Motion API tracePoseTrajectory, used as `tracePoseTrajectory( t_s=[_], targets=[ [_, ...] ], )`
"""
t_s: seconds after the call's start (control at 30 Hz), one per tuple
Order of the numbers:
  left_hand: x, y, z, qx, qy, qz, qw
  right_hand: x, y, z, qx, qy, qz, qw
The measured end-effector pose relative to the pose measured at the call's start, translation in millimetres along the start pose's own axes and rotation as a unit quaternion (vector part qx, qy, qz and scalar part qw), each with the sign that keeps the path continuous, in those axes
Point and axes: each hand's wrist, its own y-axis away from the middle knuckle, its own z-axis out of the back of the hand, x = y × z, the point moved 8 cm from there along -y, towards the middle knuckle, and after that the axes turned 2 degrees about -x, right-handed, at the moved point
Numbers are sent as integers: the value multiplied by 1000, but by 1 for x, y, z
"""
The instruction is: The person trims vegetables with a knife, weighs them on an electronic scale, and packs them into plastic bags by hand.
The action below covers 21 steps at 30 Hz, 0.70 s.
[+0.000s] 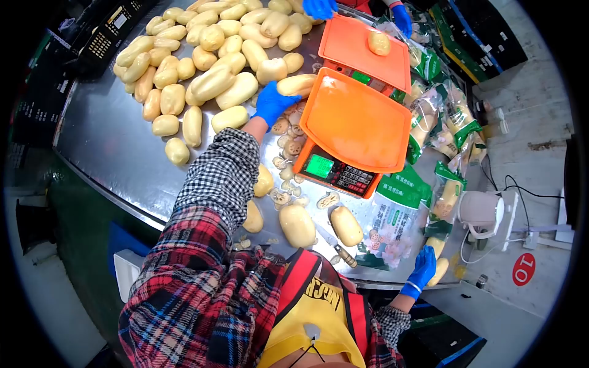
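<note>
Here, left grip (271,104) clasps one root (297,85); can't tell if right grip (421,271), by two roots (439,271), holds.

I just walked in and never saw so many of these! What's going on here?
Lots of lotus roots are heaped on a metal table. Someone's gloved left hand grips one root beside the near scale. Their right hand is against roots at the table's edge. One more root sits on the far scale, near another person's hand. Bagged roots lie to the right.
</note>
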Motion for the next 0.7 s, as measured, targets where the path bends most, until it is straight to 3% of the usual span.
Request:
tracePoseTrajectory(
  t_s=[0.13, 0.17, 0.27, 0.43, 0.53, 0.63, 0.7],
  targets=[
    [-18, 24, 50, -41, -38, -49, 997, 47, 46, -7, -21, 38, 89, 995],
    [-17, 35, 68, -75, 35, -115, 990, 57, 51, -16, 7, 40, 121, 992],
    [-5, 58, 120, -72, 78, -108, 988, 89, 75, -71, 91, 28, 198, 976],
    [-78, 127, 176, 108, 241, -55, 963, 122, 172, -214, 308, 8, 222, 925],
    [-150, 177, 144, 248, 206, -56, 945, 110, 223, -274, 476, -1, 201, 856],
    [-212, 213, 94, 349, 200, -131, 906, 112, 275, -296, 596, -61, 131, 790],
    [-236, 234, 51, 391, 129, -234, 881, 104, 279, -279, 588, -104, 150, 788]
  ],
)
